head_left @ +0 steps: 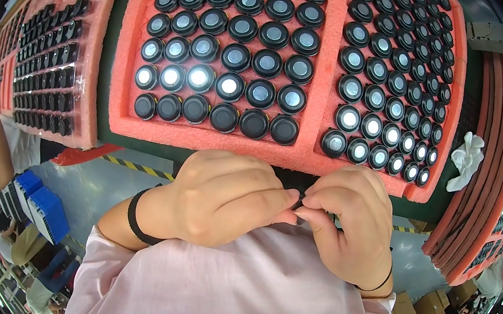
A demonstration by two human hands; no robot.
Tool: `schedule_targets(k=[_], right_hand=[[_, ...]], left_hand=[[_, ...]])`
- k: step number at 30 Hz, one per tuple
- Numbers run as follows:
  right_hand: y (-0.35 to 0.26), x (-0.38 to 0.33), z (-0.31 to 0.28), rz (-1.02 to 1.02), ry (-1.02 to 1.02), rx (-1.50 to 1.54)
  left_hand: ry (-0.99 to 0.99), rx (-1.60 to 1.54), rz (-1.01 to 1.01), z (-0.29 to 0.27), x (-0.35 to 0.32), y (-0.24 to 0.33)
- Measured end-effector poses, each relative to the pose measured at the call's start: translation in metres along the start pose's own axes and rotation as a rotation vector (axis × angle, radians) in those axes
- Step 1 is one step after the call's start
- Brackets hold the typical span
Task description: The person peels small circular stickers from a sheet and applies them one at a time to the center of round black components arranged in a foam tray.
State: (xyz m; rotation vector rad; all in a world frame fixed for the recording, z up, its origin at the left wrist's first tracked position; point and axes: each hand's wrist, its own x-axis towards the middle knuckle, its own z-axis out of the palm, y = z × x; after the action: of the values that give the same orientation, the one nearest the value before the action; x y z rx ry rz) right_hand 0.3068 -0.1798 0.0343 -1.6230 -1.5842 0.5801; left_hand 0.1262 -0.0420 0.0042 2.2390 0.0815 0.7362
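Pinching at lower centre of the frame, both hands met fingertip to fingertip over a small dark piece (299, 200). The left hand (214, 193) came in from the left, thumb and forefinger closed on it; the right hand (348, 222) faced it from the right, thumb and forefinger closed on the opposite side. Neither hand had a gap to spare at the tips. The fingers hid most of the piece, so its shape and long axis could not be told for sure; the sliver showing ran roughly up-down in the frame, between the two sets of tips.

Key relation: the piece sat below the tray (203, 137), just off its near rim, under the divider between the two sections. Front-row discs lay straight up from the tips. Closest in the left section was the end disc (284, 129), above and slightly left of the piece, plain black on top; the left hand was nearer to that one. Closest in the right section was the corner disc (334, 143), silver-centred, up and right; the right hand was nearer there. Discs were round-topped, so no long axis to log. The left section's front row was all plain black, rows behind it silver-centred. White wad (466, 161) lay at right of frame, beyond the tray, well apart from both hands.
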Motion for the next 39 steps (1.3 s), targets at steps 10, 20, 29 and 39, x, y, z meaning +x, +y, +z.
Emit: schedule_targets(k=[10, 20, 29, 39], right_hand=[[0.0006, 0.0023, -0.0022, -0.019, -0.03, -0.011], [0.0005, 0.0021, -0.005, 0.028, -0.074, 0.006], [0.0041, 0.0003, -0.0019, -0.025, -0.039, -0.016], [0.0022, -0.0004, -0.0033, -0.011, -0.056, -0.053]], left_hand=[[-0.002, 0.016, 0.036, 0.0014, 0.0009, -0.0007], [-0.021, 0.033, 0.056, 0.0006, 0.0028, -0.0011], [-0.022, 0.024, 0.017, 0.0, 0.0022, -0.0009], [-0.011, 0.009, 0.0, 0.0017, -0.0003, -0.0029]])
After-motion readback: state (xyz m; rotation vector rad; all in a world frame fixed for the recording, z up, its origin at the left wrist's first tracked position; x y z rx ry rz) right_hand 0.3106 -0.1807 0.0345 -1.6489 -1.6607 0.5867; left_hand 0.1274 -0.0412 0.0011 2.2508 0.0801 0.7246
